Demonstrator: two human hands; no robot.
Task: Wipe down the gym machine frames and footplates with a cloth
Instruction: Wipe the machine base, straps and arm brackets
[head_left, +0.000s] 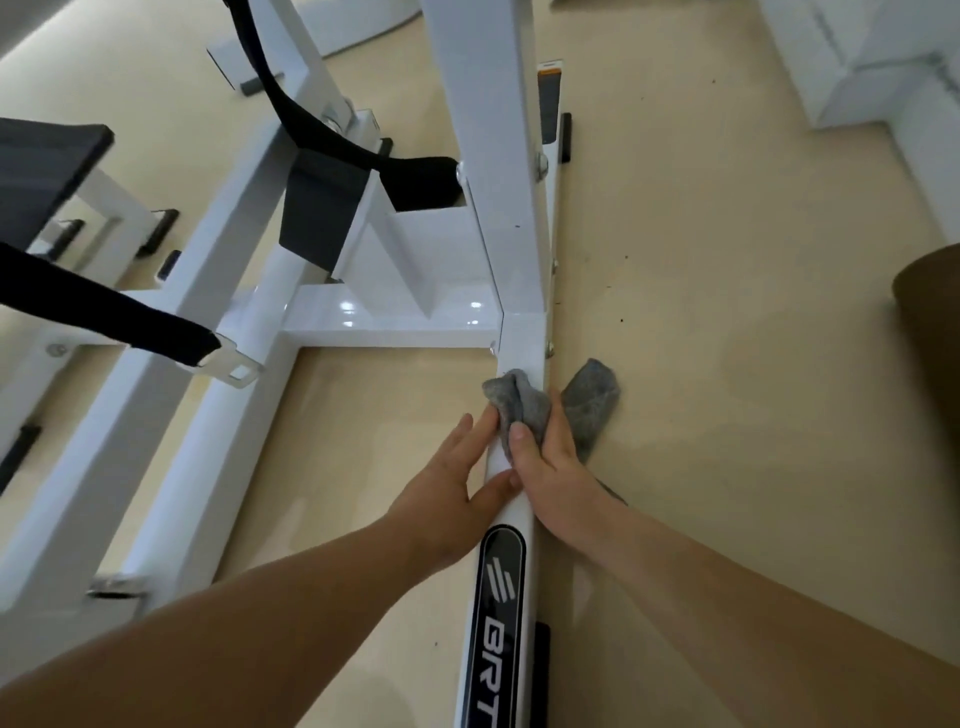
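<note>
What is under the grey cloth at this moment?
The grey cloth drapes over the white frame bar, gripped by the right hand; its loose end hangs off the bar's right side. The bar surface directly beneath is hidden.

rail (523, 348): on the floor (727, 389), running away from the viewer.
cloth (522, 410): over the rail, one end on the floor at right.
left grip (449, 491): against the rail's left side.
right grip (553, 473): on the cloth.
upright (493, 156): behind the cloth.
</note>
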